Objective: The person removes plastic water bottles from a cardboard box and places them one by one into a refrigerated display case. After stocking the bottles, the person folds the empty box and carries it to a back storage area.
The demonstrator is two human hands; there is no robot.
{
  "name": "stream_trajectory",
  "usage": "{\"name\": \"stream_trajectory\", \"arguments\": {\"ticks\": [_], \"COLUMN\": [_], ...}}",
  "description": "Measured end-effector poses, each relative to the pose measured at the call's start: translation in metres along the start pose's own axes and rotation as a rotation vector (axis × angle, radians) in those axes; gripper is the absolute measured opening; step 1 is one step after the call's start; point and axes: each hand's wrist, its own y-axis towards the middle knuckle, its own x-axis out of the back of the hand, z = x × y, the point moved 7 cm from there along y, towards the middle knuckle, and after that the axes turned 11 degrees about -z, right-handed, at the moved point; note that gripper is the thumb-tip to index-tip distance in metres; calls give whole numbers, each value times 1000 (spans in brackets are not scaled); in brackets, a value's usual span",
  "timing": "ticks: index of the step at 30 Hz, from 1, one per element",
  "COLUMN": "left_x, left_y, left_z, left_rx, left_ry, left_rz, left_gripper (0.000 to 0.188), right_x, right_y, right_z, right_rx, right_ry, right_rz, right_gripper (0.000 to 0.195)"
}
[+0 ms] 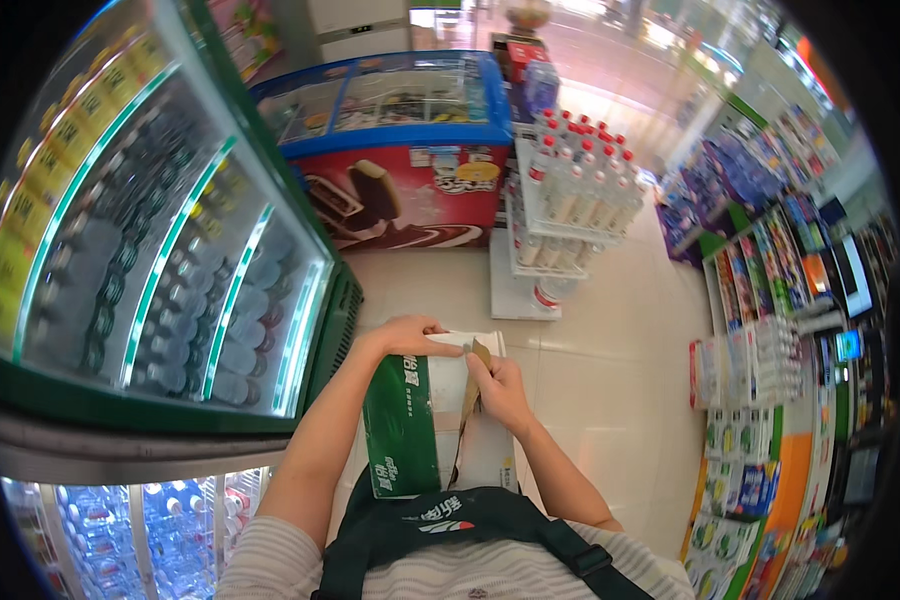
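Note:
A green and white cardboard carton is in front of my body, its top partly split along a raised brown edge. My left hand grips the carton's far end, with the thumb stretched over the white top. The fingers of my right hand pinch the raised cardboard flap near the far right corner. Both hands are close together, nearly touching at the thumbs. The carton bears printed writing. What lies inside it is hidden from this angle.
To my left stands a green-framed glass-door drinks fridge. Ahead is a blue-rimmed chest freezer, beside a white rack of red-capped bottles. Stocked counter shelves run along the right. Tiled floor lies between.

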Motion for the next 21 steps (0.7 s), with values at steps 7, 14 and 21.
{"name": "stream_trajectory", "arguments": {"ticks": [7,14,21], "left_x": [-20,-63,-162], "left_y": [60,19,-56], "left_z": [-50,-244,-342], "left_rx": [-202,-831,-1082], "left_ry": [-45,-238,117], "left_rz": [249,666,1052], "left_gripper": [74,80,74], "right_x": [37,133,186], "right_y": [6,-52,-186], "right_z": [61,74,74], "right_rx": [-152,-116,-89], "right_ry": [352,403,314], "right_rz": [-292,-581,-893], "right_gripper": [36,36,39]}}
